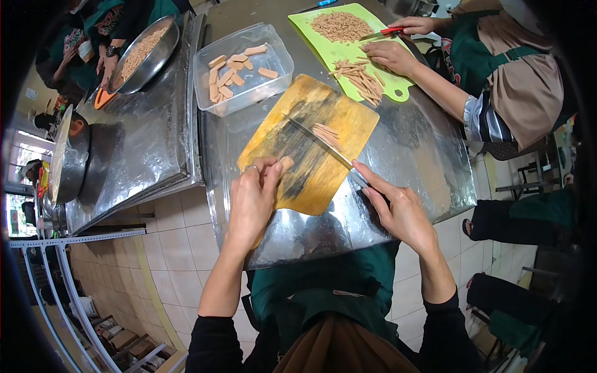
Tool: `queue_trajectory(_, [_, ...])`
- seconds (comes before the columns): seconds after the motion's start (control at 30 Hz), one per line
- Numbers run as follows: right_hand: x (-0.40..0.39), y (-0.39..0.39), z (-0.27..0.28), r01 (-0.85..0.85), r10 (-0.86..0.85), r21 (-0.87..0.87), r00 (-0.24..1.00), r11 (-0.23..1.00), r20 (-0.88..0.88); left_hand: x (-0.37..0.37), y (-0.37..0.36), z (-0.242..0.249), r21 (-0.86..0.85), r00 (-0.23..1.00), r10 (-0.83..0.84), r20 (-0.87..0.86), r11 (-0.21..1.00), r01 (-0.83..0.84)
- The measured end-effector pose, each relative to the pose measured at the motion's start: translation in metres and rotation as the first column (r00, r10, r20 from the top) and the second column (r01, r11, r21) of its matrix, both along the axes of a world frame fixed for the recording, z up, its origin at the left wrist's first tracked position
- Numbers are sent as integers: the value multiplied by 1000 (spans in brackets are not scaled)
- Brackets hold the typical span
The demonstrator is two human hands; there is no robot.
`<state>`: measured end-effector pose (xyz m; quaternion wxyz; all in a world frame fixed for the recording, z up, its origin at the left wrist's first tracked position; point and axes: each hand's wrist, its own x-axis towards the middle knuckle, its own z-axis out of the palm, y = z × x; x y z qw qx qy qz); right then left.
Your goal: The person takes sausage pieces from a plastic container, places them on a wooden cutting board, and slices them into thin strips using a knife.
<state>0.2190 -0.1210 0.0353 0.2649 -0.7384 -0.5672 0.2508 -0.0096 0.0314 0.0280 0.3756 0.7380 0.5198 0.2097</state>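
My left hand (256, 194) pinches a short pinkish-brown sausage piece (286, 164) over the left part of a worn yellow cutting board (354, 115). In my right hand (393, 205) is the handle of a knife (320, 142), whose blade lies slantwise across the board. Just beyond the blade rests a small pile of thin sausage strips (326, 134). A clear plastic tub (244, 69) beyond the board holds several sausage pieces (234, 73).
Across the metal table (423, 155), a co-worker's hands (393, 57) hold a red-handled knife (390, 31) over a green board (314, 46) with chopped pieces and strips. On the left stand a metal bowl (163, 62) and a large round pan (74, 155).
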Motion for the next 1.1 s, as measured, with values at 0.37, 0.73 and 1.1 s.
queue_trajectory(0.37, [-12,-14,12,-46,40,-68,995,997,-87,3,-45,6,-307,990,-43,136,948,83])
queue_trajectory(0.73, [-18,-9,10,-70,63,-53,991,996,-121,-3,-26,-5,143,991,-130,35,982,123])
queue_trajectory(1.1, [-13,-16,9,-2,-2,-39,994,999,-113,13,8,-8,215,931,-360,-67,906,366])
